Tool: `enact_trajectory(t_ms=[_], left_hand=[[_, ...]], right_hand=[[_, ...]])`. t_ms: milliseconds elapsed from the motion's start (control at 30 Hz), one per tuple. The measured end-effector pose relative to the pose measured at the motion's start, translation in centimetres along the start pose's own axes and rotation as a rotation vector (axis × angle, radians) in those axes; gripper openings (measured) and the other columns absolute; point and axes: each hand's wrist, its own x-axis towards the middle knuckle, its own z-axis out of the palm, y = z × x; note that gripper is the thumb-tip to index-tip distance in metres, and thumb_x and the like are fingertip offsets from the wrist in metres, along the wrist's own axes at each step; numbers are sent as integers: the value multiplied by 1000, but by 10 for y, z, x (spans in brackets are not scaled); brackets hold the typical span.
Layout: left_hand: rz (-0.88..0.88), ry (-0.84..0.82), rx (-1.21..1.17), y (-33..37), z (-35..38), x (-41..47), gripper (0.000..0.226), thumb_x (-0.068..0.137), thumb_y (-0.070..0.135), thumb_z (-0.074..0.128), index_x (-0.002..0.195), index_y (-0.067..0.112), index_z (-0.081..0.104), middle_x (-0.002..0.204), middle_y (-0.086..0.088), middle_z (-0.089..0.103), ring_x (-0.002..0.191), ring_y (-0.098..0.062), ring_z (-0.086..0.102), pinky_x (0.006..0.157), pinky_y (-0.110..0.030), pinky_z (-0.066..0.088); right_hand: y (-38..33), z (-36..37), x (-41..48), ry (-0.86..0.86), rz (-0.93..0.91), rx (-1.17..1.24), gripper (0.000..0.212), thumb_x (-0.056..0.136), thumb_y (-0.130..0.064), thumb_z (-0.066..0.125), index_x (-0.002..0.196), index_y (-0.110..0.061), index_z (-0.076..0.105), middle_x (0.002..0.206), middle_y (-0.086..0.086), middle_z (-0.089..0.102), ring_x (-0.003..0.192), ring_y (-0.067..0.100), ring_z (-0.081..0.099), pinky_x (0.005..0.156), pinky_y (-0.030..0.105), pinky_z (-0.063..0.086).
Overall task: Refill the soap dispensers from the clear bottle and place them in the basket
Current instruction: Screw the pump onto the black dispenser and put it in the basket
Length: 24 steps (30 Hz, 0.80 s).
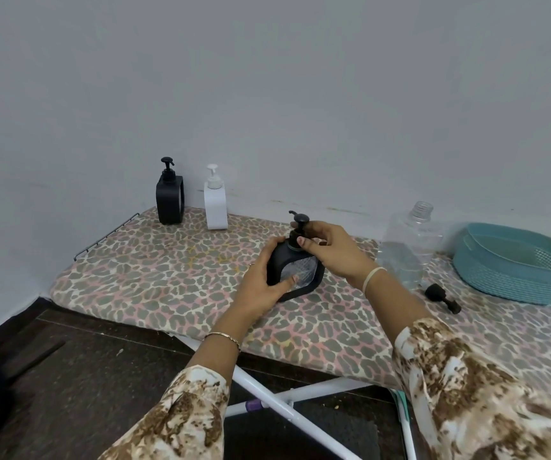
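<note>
A black squarish plastic soap dispenser (300,277) with a clear front window stands mid-way along a leopard-print padded ironing board (168,277). The left hand (261,283) curls around its body; the right hand (330,250) pinches the pump collar. At ten o'clock stand a black pump dispenser (169,200) and a white pump dispenser (215,205). At three o'clock stands an uncapped clear plastic bottle (407,250), with a teal plastic mesh basket (486,287) beyond it. A black cap (441,297) lies at four o'clock.
</note>
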Motion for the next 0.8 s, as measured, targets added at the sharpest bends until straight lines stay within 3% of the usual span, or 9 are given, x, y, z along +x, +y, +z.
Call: enact_trajectory(t_ms=[67, 167, 300, 400, 500, 600, 667, 800], left_hand=[[-11, 15, -9, 3, 1, -2, 58, 88, 29, 69, 122, 61, 34, 121, 30, 49, 111, 7, 53, 93, -16, 48], [-42, 27, -35, 8, 2, -3, 41, 86, 54, 56, 121, 64, 36, 118, 33, 49, 112, 4, 53, 93, -21, 49], [-64, 35, -37, 5, 3, -2, 46, 85, 67, 43, 130, 59, 35, 128, 26, 47, 123, -6, 50, 103, -33, 46], [-83, 41, -73, 2, 4, -1, 49, 80, 79, 39, 126, 65, 38, 138, 15, 49, 127, -8, 49, 105, -40, 45], [-96, 45, -104, 1, 3, 2, 37, 80, 78, 44, 116, 72, 40, 131, 16, 53, 119, -8, 55, 100, -40, 49], [-103, 49, -121, -2, 4, 4, 38, 80, 75, 47, 117, 71, 41, 134, 14, 53, 120, -8, 54, 100, -38, 49], [-103, 53, -133, -1, 3, 4, 34, 84, 69, 47, 117, 69, 43, 131, 15, 55, 119, -7, 55, 99, -36, 50], [-106, 46, -148, 0, 3, 4, 37, 87, 62, 47, 124, 59, 43, 127, 17, 55, 117, -6, 56, 97, -31, 50]], right_hand=[[2, 1, 0, 19, -19, -5, 30, 94, -13, 60, 124, -8, 61, 114, -3, 65, 108, 8, 58, 88, 9, 45], [7, 6, 3, 139, -22, -94, 29, 88, -19, 69, 115, -9, 66, 110, 1, 68, 105, 11, 61, 92, 23, 47], [14, 17, 3, 346, -18, -157, 41, 72, -35, 83, 100, -14, 62, 101, -5, 66, 98, 7, 58, 81, 19, 43], [15, 23, -1, 285, -30, -47, 46, 79, -37, 77, 115, -17, 55, 116, -7, 61, 110, 6, 54, 93, 23, 44], [13, 27, -6, 225, -32, 48, 35, 92, -29, 63, 124, -18, 56, 120, -8, 60, 112, 5, 56, 92, 17, 43], [13, 28, -10, 407, -39, 71, 17, 92, -21, 62, 108, -18, 66, 101, -5, 66, 94, 5, 62, 78, 13, 46], [17, 27, -10, 508, -19, 83, 13, 90, -20, 62, 101, -22, 67, 90, -4, 66, 87, 5, 62, 77, 22, 50], [20, 25, -6, 322, -10, 76, 33, 91, -27, 59, 124, -24, 62, 121, -5, 63, 116, 9, 56, 99, 31, 47]])
